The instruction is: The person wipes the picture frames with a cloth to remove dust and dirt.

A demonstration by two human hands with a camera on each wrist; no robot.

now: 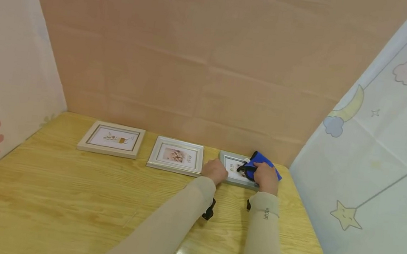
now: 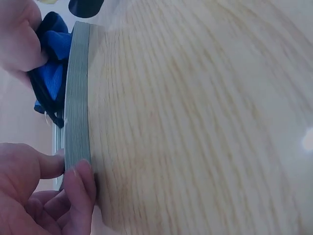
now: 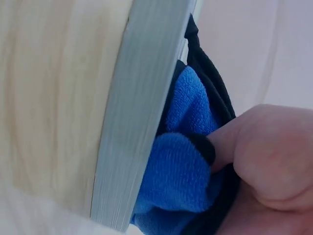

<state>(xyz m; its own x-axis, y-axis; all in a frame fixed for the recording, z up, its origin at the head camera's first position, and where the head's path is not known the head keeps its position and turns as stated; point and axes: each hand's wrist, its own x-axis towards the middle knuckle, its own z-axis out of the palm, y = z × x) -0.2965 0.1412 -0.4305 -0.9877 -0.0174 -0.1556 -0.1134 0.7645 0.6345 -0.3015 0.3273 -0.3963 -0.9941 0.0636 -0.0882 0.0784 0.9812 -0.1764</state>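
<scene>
A grey picture frame (image 1: 236, 183) lies flat at the back right of the table, picture side up. My left hand (image 1: 215, 171) pinches its left end; in the left wrist view the thumb is over the top and the fingers (image 2: 80, 188) are against the grey side edge. My right hand (image 1: 267, 179) grips a bunched blue cloth (image 3: 176, 171) with black edging on the same frame. The cloth covers the right part of its picture, and some of it hangs past the frame's right end.
A silver picture frame (image 1: 174, 169) lies just left of my left hand, and a cream picture frame (image 1: 107, 150) farther left. Both rest on the wooden table (image 1: 74, 200). A brown backdrop (image 1: 197, 57) rises behind, with a patterned sheet (image 1: 376, 167) along the right edge.
</scene>
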